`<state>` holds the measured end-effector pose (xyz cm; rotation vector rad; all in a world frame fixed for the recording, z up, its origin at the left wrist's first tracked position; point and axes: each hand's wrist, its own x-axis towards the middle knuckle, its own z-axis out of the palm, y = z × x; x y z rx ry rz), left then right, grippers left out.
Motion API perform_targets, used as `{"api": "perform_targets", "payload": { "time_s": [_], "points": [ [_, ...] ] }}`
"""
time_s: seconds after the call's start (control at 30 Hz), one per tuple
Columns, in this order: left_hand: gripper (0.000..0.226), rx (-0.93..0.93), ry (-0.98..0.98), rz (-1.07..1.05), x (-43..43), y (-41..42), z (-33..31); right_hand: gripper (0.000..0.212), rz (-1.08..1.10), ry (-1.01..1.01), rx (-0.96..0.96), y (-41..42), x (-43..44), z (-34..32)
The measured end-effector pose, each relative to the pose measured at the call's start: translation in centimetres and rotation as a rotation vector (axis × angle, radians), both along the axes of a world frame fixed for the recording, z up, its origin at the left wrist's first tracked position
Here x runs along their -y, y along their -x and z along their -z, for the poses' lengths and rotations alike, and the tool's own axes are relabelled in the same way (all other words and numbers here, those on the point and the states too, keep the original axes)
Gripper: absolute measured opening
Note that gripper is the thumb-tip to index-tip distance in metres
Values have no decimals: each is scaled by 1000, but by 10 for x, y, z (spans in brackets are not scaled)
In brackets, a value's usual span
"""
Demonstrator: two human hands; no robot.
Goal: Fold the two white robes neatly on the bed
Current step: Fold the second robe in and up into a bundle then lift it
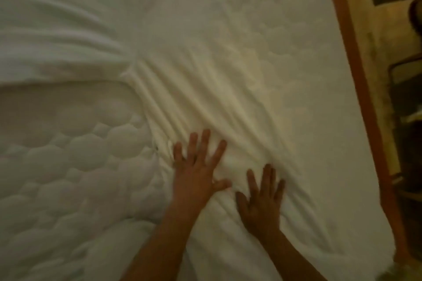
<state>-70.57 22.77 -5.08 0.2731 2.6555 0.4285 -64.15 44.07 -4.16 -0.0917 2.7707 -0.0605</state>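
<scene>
A white robe [205, 89] lies spread over the quilted bed [68, 166], its cloth gathered into long ridges that run from the middle of the view down to my hands. One part [57, 48] stretches off to the left like a sleeve. My left hand [196, 166] presses flat on the robe's left edge, fingers spread. Just to its right, my right hand [262, 198] also lies flat on the cloth with fingers apart. Neither hand grips anything. I cannot make out a second robe; the image is blurred.
The bed's wooden side rail [356, 75] runs down the right side. Beyond it lie a dim floor and dark furniture [406, 89]. Bare quilted mattress shows at the lower left.
</scene>
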Motion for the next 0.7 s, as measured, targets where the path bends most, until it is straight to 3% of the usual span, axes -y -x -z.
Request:
{"api": "perform_targets", "payload": {
  "time_s": [0.27,0.7],
  "points": [
    [106,-153,49,-4,-6,4,30,70,-15,54,-227,-2,-9,39],
    [105,-102,143,-88,-24,-1,9,68,-20,75,-368,-11,-12,43]
  ]
}}
